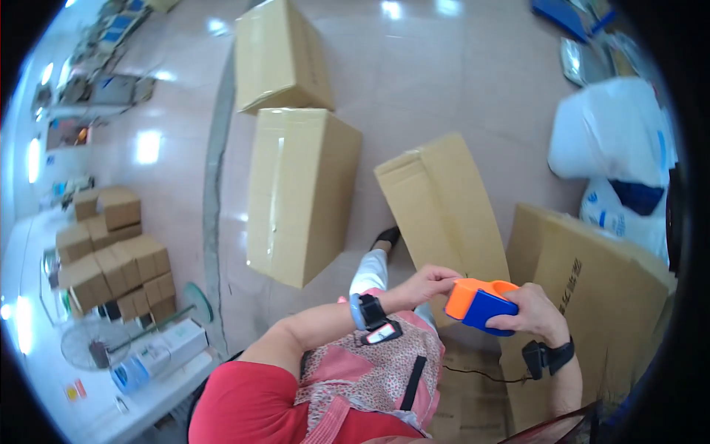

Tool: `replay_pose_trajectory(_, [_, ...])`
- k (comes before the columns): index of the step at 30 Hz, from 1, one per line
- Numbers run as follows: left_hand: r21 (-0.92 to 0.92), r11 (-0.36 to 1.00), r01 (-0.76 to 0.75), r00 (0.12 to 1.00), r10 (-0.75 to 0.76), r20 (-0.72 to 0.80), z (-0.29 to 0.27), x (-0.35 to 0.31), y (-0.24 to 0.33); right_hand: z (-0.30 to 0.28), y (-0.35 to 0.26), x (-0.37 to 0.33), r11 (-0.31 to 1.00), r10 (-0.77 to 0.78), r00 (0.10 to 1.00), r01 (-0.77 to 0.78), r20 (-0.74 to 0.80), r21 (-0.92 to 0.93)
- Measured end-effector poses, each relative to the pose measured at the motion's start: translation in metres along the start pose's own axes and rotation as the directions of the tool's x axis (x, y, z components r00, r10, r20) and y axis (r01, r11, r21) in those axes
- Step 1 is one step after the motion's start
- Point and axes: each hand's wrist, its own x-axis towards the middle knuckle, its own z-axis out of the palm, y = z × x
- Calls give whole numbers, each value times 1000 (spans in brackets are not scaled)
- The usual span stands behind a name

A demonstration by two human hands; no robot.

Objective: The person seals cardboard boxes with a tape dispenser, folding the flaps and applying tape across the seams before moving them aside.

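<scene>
My right hand [534, 314] is wrapped round an orange and blue plastic piece [481, 305], which looks like a hand-held packing tape dispenser. Its orange frame faces up and left, and the blue block sits below. At its left edge the fingers of my left hand [429, 286] are pinched together against the orange part. Whether a tape end lies between those fingertips is too small to make out. Both hands are above the near end of a closed brown carton [447, 203].
Two more cartons stand on the floor ahead, one nearer [299, 192] and one behind [281, 55]. A large open-topped carton [592, 288] is at right, with a white bag-covered bin [610, 133] beyond. Stacked boxes [122, 263] and a fan [96, 344] are at left.
</scene>
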Motion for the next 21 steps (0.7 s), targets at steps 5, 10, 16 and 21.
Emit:
replay_pose_trajectory(5, [84,948,-308,931,319,-178,30,19,8,-42,-18,-9,990,37,999,-40,27,134])
replay_pose_trajectory(10, [122,937,-326,671,321,-668,-86,5,45,-117,-34,39,978,104,993,-92,53,-188])
replay_pose_trajectory(16, [214,939,-270,603,338,-723,-239,40,35,-205,19,117,887,231,966,-257,-114,-383])
replay_pose_trajectory(21, [85,946,-314,510,244,-825,-279,70,9,-218,32,228,784,155,982,-190,-111,-590])
